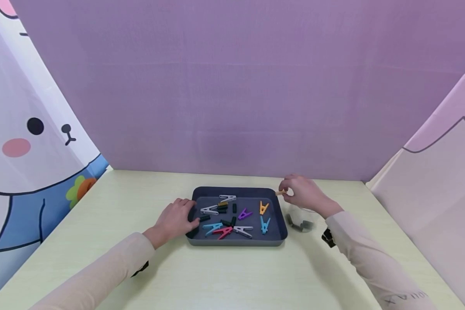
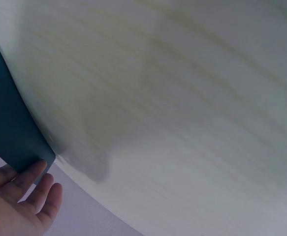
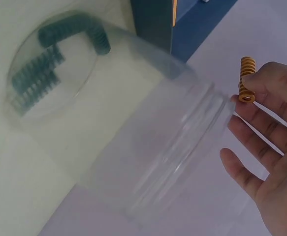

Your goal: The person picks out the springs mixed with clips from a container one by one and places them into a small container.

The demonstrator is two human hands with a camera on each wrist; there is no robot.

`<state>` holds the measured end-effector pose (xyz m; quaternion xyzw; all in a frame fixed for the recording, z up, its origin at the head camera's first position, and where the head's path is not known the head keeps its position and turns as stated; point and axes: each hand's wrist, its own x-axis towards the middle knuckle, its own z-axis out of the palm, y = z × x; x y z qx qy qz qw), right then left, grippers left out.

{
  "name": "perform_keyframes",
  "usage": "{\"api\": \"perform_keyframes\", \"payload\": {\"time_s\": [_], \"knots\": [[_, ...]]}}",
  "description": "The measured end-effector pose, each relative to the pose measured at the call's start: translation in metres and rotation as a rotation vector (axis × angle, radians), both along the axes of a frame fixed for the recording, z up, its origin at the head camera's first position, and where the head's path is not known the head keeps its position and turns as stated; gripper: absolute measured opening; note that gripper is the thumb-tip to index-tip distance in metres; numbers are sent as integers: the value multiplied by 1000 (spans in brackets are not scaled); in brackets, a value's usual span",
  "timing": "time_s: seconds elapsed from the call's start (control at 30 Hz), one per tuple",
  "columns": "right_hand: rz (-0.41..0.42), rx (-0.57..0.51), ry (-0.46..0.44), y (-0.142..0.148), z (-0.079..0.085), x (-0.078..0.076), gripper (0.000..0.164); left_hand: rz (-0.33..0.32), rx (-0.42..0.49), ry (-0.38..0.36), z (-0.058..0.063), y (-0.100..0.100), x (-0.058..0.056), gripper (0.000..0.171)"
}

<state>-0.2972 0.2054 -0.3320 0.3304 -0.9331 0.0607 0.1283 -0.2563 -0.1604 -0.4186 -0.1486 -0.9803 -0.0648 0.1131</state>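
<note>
My right hand (image 1: 304,191) pinches a yellow coil spring (image 3: 246,66) between thumb and forefinger, with the other fingers spread. It is up beside the mouth of a clear jar (image 1: 304,213). Several dark green springs (image 3: 35,73) lie at the bottom of that jar. To the left is a dark grey tray (image 1: 236,243), gripped at its left rim by my left hand (image 1: 174,219). Clips lie scattered in the tray, among them a purple clip (image 1: 244,214), a red clip (image 1: 224,232) and an orange clip (image 1: 264,208). Several dark springs (image 1: 234,208) lie among them.
The light wooden table (image 1: 240,275) carries the tray and the jar, the jar just off the tray's right side. A purple cloth (image 1: 236,86) hangs behind the table, with printed curtains (image 1: 31,107) at the sides.
</note>
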Motion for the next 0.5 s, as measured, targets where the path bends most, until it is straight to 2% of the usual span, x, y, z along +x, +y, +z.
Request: {"api": "perform_keyframes", "payload": {"time_s": [0.5], "knots": [[-12,-82,93,40,-3,4,11,0,-3,4,-1,-1,0,54]]}}
